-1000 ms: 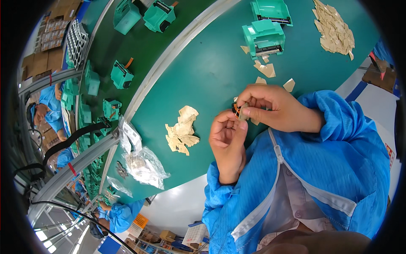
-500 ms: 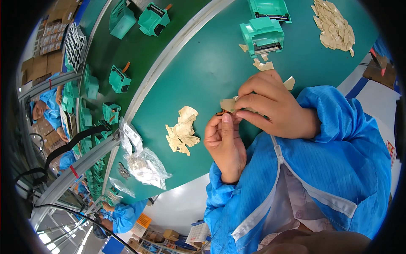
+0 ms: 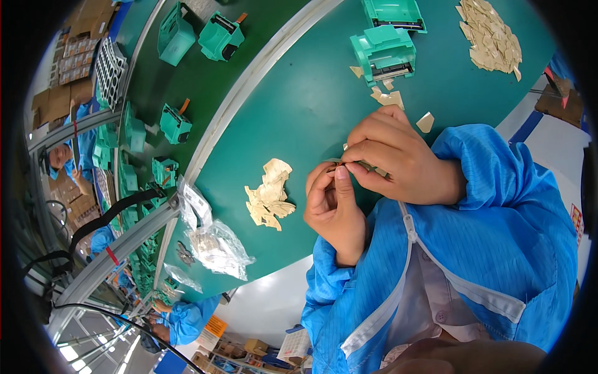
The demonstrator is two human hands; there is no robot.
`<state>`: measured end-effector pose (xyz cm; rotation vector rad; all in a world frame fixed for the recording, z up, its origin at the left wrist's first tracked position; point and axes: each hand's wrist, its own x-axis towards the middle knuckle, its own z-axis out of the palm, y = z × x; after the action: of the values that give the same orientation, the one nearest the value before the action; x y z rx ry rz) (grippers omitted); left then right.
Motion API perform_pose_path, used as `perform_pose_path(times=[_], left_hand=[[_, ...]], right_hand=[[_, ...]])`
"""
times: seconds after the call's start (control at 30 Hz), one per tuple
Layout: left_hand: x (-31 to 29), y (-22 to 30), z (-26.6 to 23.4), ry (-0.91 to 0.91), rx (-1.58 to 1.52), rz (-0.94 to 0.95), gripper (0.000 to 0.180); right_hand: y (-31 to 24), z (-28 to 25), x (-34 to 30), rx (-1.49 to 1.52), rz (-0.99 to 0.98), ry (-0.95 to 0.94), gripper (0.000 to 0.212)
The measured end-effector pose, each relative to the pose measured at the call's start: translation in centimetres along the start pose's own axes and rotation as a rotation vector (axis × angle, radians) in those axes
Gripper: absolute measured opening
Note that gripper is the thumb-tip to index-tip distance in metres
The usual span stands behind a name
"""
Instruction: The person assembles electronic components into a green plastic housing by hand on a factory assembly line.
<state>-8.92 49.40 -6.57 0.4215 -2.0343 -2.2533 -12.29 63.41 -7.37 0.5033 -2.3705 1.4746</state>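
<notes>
My left hand [image 3: 336, 209] and my right hand [image 3: 403, 157] meet above the green table, fingertips almost touching. Thumb and curled fingers of the left pinch a small thin piece [image 3: 335, 161], tan with a brown edge, seen nearly edge-on. The right hand's thumb and forefinger close on its other end; the fingers hide most of it. Beyond the right hand lie loose cream scraps [image 3: 389, 98] and a single cream chip [image 3: 425, 123]. Past them stands a green plastic housing [image 3: 383, 53] with a dark strip, and a second green housing [image 3: 394, 12] behind it.
Cream peelings [image 3: 269, 193] lie left of my hands, a larger pile of flakes [image 3: 490, 38] at far right. Clear plastic bags [image 3: 218, 248] sit at the table's left edge. A metal rail [image 3: 240, 84] borders a belt carrying several green housings [image 3: 175, 123]. Other people work beyond.
The piece between my fingertips has tilted from showing its flat cream face to nearly edge-on. My left hand has shifted slightly right; a cream chip by the right hand is more exposed.
</notes>
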Motion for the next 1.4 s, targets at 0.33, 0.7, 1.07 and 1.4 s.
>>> perform_pose_path(times=[0.33, 0.7, 1.07, 1.4], left_hand=[[0.2, 1.6, -2.0, -0.111, 0.16, 0.151, 0.01], [3.4, 6.1, -3.9, -0.405, 1.042, 0.945, 0.055], [9.3, 7.3, 4.6, -0.818, 1.229, 1.212, 0.045], [14.5, 3.6, 9.1, -0.905, 1.44, 2.046, 0.024]], right_hand=[[1.5, -1.2, 0.5, 0.361, 0.272, 0.011, 0.012], [1.7, -4.3, 1.1, 0.839, 0.331, -0.549, 0.011], [2.6, -9.3, -0.5, 0.332, 0.171, -0.281, 0.011], [3.8, -11.9, -1.1, 0.517, 0.31, 0.108, 0.007]])
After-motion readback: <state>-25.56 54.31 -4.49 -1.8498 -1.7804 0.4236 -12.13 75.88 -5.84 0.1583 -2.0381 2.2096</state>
